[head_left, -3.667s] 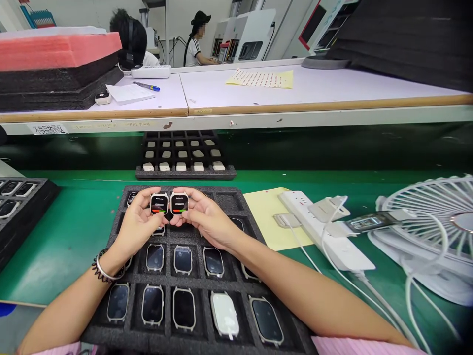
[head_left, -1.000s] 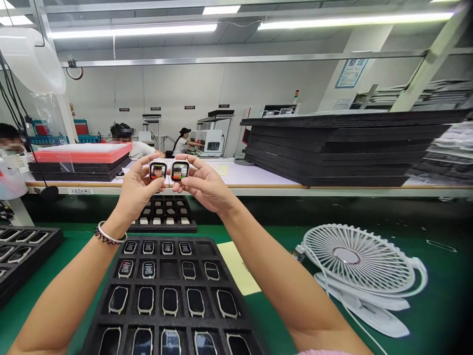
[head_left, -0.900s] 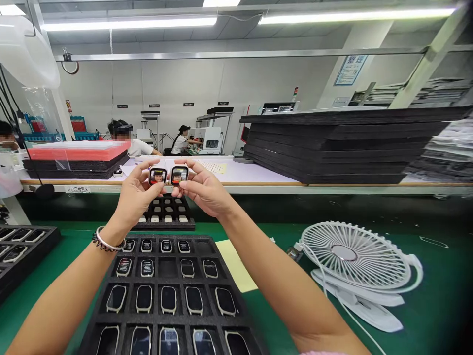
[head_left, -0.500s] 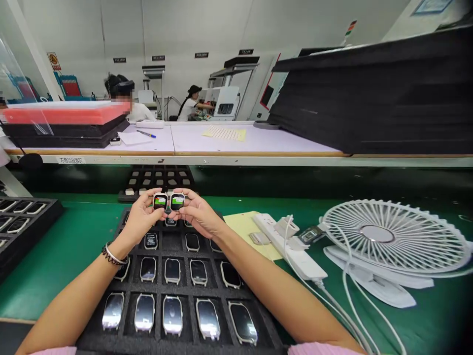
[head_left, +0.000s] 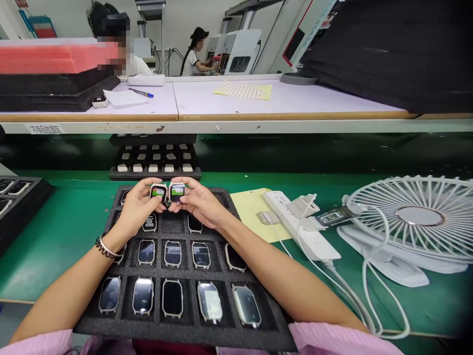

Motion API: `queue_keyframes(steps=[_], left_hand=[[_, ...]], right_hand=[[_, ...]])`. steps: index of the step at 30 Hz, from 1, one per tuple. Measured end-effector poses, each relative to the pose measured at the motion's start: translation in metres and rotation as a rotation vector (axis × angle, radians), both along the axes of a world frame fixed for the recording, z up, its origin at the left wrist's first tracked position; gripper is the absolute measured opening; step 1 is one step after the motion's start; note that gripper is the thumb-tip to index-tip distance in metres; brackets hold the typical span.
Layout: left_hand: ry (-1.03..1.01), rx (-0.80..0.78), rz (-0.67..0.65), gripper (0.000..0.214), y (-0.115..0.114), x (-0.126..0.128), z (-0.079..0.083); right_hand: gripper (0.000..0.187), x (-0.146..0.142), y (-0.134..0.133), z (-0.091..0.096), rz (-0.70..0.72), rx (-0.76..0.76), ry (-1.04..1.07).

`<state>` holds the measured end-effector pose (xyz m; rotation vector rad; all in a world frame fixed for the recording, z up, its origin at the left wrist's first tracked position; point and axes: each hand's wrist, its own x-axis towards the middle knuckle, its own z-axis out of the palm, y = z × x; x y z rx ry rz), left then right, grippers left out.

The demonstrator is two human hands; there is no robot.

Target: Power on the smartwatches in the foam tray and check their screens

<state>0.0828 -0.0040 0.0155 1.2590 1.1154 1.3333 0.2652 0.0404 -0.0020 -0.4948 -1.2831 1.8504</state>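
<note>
My left hand (head_left: 136,207) pinches a small watch body (head_left: 158,192) with a lit screen showing green. My right hand (head_left: 196,203) pinches a second lit watch body (head_left: 177,192) right beside it. Both are held side by side just above the far end of a black foam tray (head_left: 185,333). The tray's pockets hold several more watch bodies, mostly with dark screens, such as one at the near row (head_left: 172,298). A beaded bracelet circles my left wrist.
A second foam tray (head_left: 155,172) with pale parts lies beyond. Another tray (head_left: 22,195) sits at the left. A yellow sheet (head_left: 254,209), white power strip (head_left: 301,227) with cables and a white fan (head_left: 414,222) are at the right. Two people sit behind the white bench (head_left: 288,101).
My hands have come down from eye height to just above the tray, still holding both watch bodies. Their screens changed from a picture to green, and my view tilted downward.
</note>
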Motion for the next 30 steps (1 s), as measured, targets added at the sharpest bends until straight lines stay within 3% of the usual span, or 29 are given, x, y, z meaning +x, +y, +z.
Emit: queue_keyframes(steps=[9,20,25,30], left_hand=[[0.013,-0.043,-0.008,0.039,-0.002,0.002,0.001],[0.0,-0.064,-0.021,0.044,-0.001,0.002,0.0],[-0.019,-0.171,-0.091,0.045,-0.005,-0.003,0.004],[-0.114,-0.307,-0.224,0.042,-0.041,-0.011,0.023]], right_hand=[[0.037,0.0,0.003,-0.005,-0.03,0.018,-0.012],[0.043,0.001,0.003,-0.005,-0.024,0.003,-0.018],[0.04,0.002,-0.004,-0.004,-0.02,-0.16,-0.018],[0.043,0.017,-0.046,0.01,0.081,-0.362,0.035]])
